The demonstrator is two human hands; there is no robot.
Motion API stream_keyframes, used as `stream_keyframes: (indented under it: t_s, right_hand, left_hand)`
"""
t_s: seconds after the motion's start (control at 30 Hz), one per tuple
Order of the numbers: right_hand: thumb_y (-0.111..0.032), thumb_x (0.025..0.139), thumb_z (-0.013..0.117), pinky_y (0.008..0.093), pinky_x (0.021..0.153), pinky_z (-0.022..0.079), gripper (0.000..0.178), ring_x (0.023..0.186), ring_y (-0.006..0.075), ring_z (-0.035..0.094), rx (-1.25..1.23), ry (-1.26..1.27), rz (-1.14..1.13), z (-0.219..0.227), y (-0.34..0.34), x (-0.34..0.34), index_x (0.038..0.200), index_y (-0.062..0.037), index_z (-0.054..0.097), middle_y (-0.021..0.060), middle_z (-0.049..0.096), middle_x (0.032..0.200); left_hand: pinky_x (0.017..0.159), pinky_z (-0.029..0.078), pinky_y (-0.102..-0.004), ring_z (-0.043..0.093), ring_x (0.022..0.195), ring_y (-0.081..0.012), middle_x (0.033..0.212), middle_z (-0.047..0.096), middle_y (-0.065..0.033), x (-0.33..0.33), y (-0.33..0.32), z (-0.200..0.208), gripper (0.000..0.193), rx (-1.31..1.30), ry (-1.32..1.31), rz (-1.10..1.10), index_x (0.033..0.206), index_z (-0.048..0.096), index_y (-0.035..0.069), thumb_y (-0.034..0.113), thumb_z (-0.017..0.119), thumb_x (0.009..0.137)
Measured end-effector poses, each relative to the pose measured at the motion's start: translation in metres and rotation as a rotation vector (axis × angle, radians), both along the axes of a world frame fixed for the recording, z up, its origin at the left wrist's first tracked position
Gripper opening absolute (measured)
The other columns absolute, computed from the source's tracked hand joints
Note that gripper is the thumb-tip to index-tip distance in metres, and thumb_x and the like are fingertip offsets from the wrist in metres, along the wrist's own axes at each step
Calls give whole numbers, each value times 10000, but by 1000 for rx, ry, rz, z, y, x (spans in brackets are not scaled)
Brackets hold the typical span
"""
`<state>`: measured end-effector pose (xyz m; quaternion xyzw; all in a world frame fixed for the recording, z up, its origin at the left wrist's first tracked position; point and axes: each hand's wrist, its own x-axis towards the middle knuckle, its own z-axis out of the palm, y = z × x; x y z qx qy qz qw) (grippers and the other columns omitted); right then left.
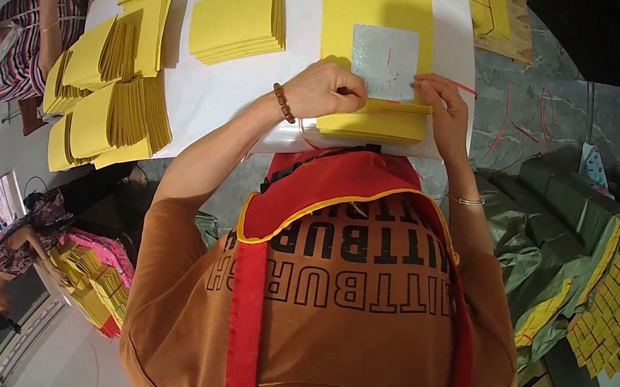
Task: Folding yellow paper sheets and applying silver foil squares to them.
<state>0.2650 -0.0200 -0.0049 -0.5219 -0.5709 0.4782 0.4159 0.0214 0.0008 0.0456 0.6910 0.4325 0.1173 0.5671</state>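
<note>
In front of me on the table lies a yellow paper sheet [338,16] with a grey rectangular plate [384,59] on top of it. The sheet's near part is folded along the plate's near edge. My left hand [330,90] is closed at the left end of that fold, its fingertips pressed on the paper. At the fold's right end, my right hand [445,111] has its bent fingers against the paper and the plate's right edge. A bead bracelet circles my left wrist, and a thin bangle my right.
A stack of folded yellow papers [235,24] lies left of the sheet, with more yellow stacks [112,113] along the table's left edge. A person [26,39] handles yellow pieces at far left; another [36,231] works at lower left. Yellow bundles [615,315] stand at right.
</note>
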Motion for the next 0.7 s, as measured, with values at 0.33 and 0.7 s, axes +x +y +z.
stream_keyframes:
  t_s: [0.33,0.7]
  right_hand:
    - [-175,870,580,290,911,389,172,1026,167,525,-7,-11,13,0,1,1,895,-35,676,56,636,988]
    - [-86,754,644,355,961,357,212,1139,229,447,230,-229,254,8,-1,12,965,-81,658,52,557,1162]
  left_hand:
    - [643,466,-240,583,680,-97,715,647,-62,1,0,3,167,-10,18,2,845,663,-13,117,602,759]
    - [645,467,-238,585,675,-101,695,635,-77,-2,2,-2,148,-57,-78,69,833,653,-30,99,601,785]
